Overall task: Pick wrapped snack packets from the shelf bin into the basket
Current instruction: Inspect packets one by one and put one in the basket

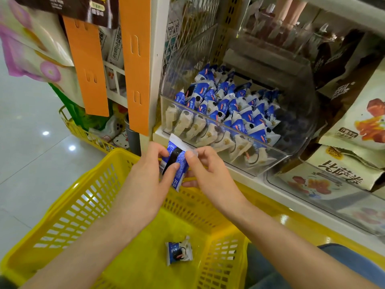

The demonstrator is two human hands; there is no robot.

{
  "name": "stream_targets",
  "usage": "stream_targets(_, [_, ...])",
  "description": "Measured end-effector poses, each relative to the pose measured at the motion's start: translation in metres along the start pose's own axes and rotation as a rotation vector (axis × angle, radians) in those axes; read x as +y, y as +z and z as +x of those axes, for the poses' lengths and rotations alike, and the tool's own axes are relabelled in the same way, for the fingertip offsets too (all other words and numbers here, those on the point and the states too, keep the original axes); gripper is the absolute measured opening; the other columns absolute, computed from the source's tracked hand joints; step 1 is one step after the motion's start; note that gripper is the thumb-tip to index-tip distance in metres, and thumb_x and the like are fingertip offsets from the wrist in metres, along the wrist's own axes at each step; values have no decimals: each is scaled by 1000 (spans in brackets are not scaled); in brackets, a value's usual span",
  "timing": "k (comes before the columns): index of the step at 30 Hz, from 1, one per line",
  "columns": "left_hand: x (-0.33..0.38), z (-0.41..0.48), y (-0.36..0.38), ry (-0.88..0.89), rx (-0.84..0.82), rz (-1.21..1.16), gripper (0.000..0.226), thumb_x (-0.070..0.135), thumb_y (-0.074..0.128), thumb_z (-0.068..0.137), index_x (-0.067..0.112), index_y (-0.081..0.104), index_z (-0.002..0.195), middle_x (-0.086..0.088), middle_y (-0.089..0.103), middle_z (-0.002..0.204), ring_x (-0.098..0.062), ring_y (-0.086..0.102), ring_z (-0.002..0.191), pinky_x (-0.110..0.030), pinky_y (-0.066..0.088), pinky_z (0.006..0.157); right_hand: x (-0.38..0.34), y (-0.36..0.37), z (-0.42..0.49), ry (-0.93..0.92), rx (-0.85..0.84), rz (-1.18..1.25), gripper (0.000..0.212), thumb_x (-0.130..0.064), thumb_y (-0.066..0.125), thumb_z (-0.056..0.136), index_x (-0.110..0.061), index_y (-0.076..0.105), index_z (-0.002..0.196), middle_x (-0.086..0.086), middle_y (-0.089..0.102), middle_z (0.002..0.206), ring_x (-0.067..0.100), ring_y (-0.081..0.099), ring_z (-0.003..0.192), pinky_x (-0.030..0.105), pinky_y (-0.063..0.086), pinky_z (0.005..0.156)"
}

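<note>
A blue-and-white wrapped snack packet [176, 157] is held upright between both hands, above the far rim of the yellow basket [87, 207]. My left hand [152, 174] pinches its left side and my right hand [206, 170] pinches its right edge. Behind them, a clear plastic shelf bin [291, 142] holds several of the same blue packets [229, 105]. One packet [179, 251] lies on the basket floor.
Large snack bags [358, 126] stand in the bins to the right. Orange hanging strips [135, 65] and a white shelf post lie to the left of the bin. A second yellow basket [83, 132] with goods sits on the floor behind.
</note>
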State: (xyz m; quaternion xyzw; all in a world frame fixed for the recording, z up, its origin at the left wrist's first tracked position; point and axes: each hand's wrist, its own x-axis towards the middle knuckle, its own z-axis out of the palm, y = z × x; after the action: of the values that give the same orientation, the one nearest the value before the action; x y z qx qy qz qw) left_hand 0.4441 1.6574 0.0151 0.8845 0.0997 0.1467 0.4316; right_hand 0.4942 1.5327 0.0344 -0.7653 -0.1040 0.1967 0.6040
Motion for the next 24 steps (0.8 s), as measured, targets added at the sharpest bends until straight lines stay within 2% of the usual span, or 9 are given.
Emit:
stream_targets(4, [1,-1,0,6,-19,9,18,30,56,87,28,43,99,14,54,92,8,51,81,-12,46,61,5,0,-1,-21,37,-68,11,-30,45,95,-22,44,89,9,62,95,14,66,76,29,58,65])
stream_targets(8, [3,-4,-2,68,-19,42,17,27,57,87,28,42,96,13,53,91,9,51,83,-4,40,70,6,-1,-3,-68,67,-205,11,-26,44,96,-20,42,88,10,64,88,21,66,77,39,58,68])
stream_targets(11, [6,-6,-4,129,-33,111,12,28,51,89,27,41,94,13,50,85,-3,52,75,-16,41,60,6,-1,-6,-67,67,-217,12,-24,44,96,-23,41,84,5,63,84,17,66,73,37,59,66])
stream_targets(12, [7,-6,-5,136,-41,147,10,28,49,90,25,40,94,10,50,83,-8,52,69,-20,38,54,6,-1,-7,-64,58,-210,12,-25,44,96,-24,41,85,4,63,86,16,66,73,35,59,65])
stream_targets(15, [9,-4,-7,112,-52,226,11,28,40,94,17,41,96,5,48,74,-21,50,63,-30,32,51,6,3,-11,-76,20,-166,6,-29,49,94,-27,44,93,2,63,95,14,66,79,29,58,66])
stream_targets(18, [10,-1,-8,100,-64,291,12,29,35,97,17,36,93,6,40,66,-23,48,61,-31,28,50,6,7,-12,-40,-14,-124,26,-33,57,89,-23,44,109,-1,64,104,20,67,83,42,57,73])
stream_targets(20, [13,-1,-8,104,-74,286,12,29,34,97,18,34,92,5,43,66,-24,51,62,-30,30,49,5,8,-12,-15,-17,-135,31,-33,58,89,-23,43,114,-2,66,103,23,68,84,48,55,76])
stream_targets(22, [14,0,-8,94,-68,266,11,28,35,97,18,34,92,1,47,67,-24,49,60,-29,29,48,6,7,-10,-20,-19,-183,28,-31,56,90,-26,42,114,-1,67,98,21,67,83,45,55,77])
stream_targets(24, [13,0,-9,88,-36,219,11,26,38,96,16,36,92,4,45,62,-18,46,55,-23,26,44,6,5,-9,-53,-28,-234,25,-29,53,92,-30,39,113,-4,66,91,4,65,73,25,55,67])
